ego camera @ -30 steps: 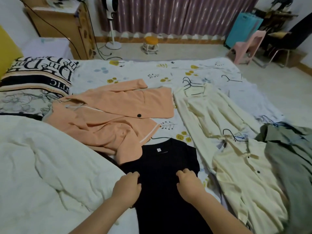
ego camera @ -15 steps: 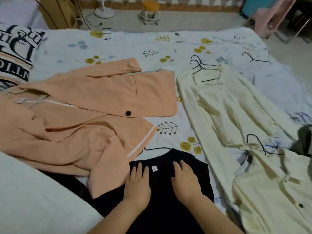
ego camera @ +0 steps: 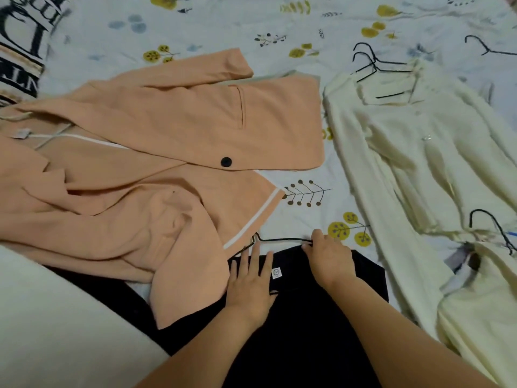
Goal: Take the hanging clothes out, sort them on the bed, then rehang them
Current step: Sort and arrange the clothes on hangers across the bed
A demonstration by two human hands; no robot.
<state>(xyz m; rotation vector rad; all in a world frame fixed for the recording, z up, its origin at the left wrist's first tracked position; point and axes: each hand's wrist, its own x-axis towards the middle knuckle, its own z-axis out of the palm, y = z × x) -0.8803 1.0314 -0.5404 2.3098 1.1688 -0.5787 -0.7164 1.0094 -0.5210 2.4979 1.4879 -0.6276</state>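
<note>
A black top (ego camera: pixel 307 317) lies flat on the bed at the near centre, with a white label at its neckline. A thin black wire hanger (ego camera: pixel 279 240) lies along its top edge. My left hand (ego camera: pixel 251 284) presses flat on the black top, fingers straight and spread. My right hand (ego camera: pixel 330 259) pinches the hanger's wire at the top's right shoulder. A peach blazer (ego camera: pixel 140 152) with one black button is spread to the left, its sleeve overlapping the black top. A cream blouse (ego camera: pixel 419 152) lies to the right.
Black hangers (ego camera: pixel 375 65) rest at the cream blouse's collar, and another hanger (ego camera: pixel 486 49) lies at the far right. A second cream shirt (ego camera: pixel 481 317) with a hanger (ego camera: pixel 492 228) sits at the near right. A white duvet (ego camera: pixel 56 331) and a printed pillow (ego camera: pixel 19 51) are at the left.
Both hands slid forward up the black top to its neckline. The right hand has taken hold of the hanger wire. The view has moved closer and lower.
</note>
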